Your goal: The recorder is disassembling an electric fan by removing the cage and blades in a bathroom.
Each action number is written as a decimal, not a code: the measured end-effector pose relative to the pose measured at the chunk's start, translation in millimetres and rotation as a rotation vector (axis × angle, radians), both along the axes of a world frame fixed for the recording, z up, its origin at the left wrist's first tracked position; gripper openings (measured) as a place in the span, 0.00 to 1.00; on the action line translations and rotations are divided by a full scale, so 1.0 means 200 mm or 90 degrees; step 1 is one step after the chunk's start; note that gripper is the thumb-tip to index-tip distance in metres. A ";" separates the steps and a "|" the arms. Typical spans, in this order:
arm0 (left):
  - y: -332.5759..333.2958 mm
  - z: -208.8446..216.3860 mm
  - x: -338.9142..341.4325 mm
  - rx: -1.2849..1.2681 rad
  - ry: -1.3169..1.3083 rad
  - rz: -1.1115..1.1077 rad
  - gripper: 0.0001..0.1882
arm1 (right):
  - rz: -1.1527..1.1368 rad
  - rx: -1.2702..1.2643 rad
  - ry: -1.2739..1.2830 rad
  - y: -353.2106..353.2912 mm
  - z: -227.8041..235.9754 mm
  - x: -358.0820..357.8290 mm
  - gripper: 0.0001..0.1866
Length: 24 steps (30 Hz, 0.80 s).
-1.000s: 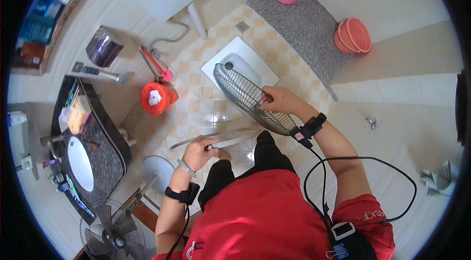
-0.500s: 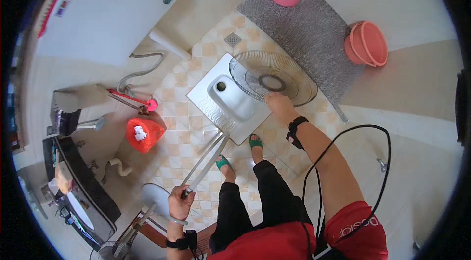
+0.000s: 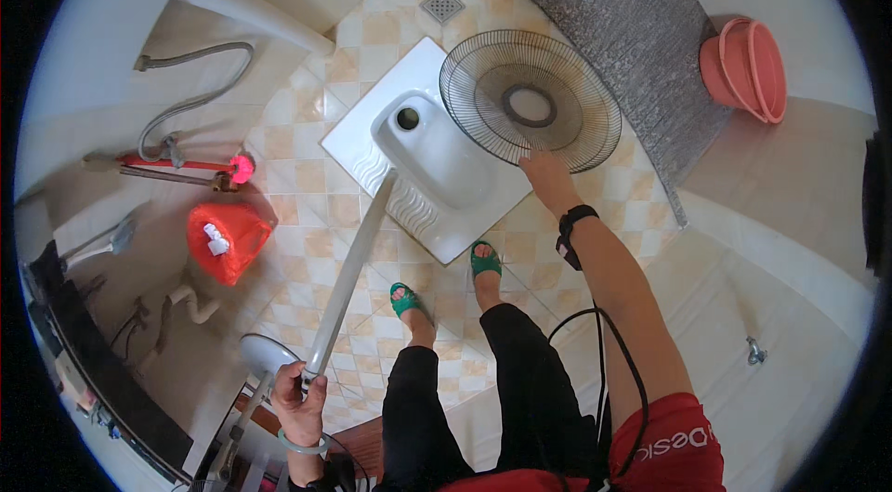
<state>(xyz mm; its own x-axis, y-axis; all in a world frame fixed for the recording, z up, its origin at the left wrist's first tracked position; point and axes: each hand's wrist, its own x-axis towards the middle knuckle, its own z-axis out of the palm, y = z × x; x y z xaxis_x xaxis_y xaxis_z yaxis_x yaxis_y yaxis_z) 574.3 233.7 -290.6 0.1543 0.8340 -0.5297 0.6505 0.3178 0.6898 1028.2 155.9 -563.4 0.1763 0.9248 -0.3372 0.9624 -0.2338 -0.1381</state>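
Note:
My right hand (image 3: 550, 182) is closed on the near rim of a round wire fan guard (image 3: 581, 92), which has a plain disc in its middle ring. The guard is held over the right side of the white squat toilet (image 3: 348, 141) and the tiles beside it. At the lower left, my left hand (image 3: 299, 406) has its fingers round the near end of a long pale grey bar (image 3: 355, 269). That bar slants away from me, its far end over the toilet's ridged left footrest. What the bar belongs to does not show.
A red-lined bin (image 3: 232, 255) and a bent hose (image 3: 243, 55) are on the left, near a dark counter (image 3: 98, 357). A round pale disc (image 3: 263, 351) lies beyond my left hand. At the right are a grey mat (image 3: 595, 4) and pink buckets (image 3: 734, 74). A cable hangs by my right arm.
The view has shifted. My right hand has tilted the fan guard to face up more. The bar in my left hand has swung, and the thin second rod beside it no longer shows.

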 end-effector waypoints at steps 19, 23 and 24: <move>0.03 -0.16 0.07 0.012 -0.035 -0.023 0.13 | -0.397 -0.100 0.197 -0.59 -0.40 -0.06 0.19; 0.02 0.09 0.11 0.084 -0.011 -0.102 0.12 | -0.533 -0.211 0.511 -0.50 0.15 -0.43 0.22; 0.01 0.17 0.12 0.079 0.028 -0.119 0.12 | -0.512 -0.142 0.610 -0.47 0.33 -0.51 0.22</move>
